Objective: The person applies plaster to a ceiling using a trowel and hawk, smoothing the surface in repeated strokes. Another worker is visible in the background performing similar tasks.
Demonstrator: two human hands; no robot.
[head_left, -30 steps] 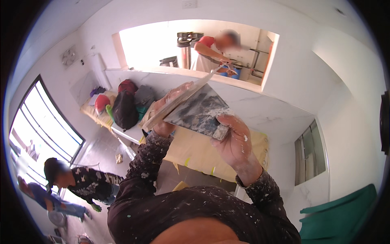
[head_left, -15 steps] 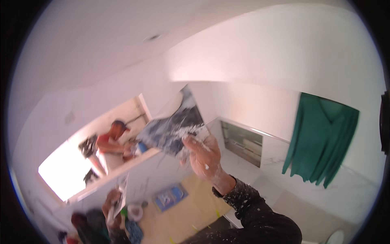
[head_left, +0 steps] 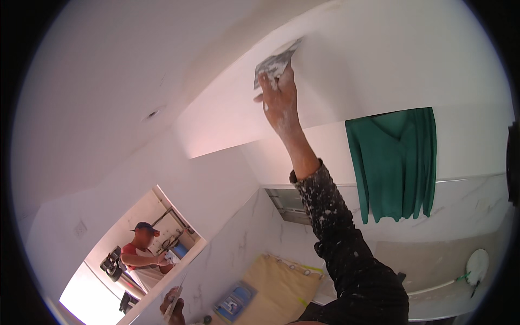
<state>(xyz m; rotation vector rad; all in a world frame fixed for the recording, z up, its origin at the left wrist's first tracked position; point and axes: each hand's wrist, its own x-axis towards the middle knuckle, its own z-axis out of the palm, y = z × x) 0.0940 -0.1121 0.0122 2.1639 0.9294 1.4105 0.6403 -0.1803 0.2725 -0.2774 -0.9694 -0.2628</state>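
My right hand [head_left: 280, 108], spattered with white, is raised and closed around a wide flat putty knife [head_left: 275, 60]. Its grey blade, smeared with white filler, lies against or very close to the white surface where wall and ceiling meet; contact cannot be made out. The black sleeve on that arm is flecked with white. Low in the picture, my left hand [head_left: 169, 309] grips a thin flat blade tool [head_left: 174, 301], seen nearly edge-on and partly cut off.
A green sweater [head_left: 392, 162] hangs on the right wall. A wall recess [head_left: 287, 206] lies behind my arm. Below are a yellowish sheet [head_left: 284, 287] and a blue package [head_left: 234, 303]. Beyond an opening, a capped person [head_left: 143, 252] stands. A white round thing [head_left: 476, 267] is at far right.
My right hand has carried the putty knife up and away to the high white surface, the arm stretching out. My left hand sits lower in the picture. The view has tilted upward.
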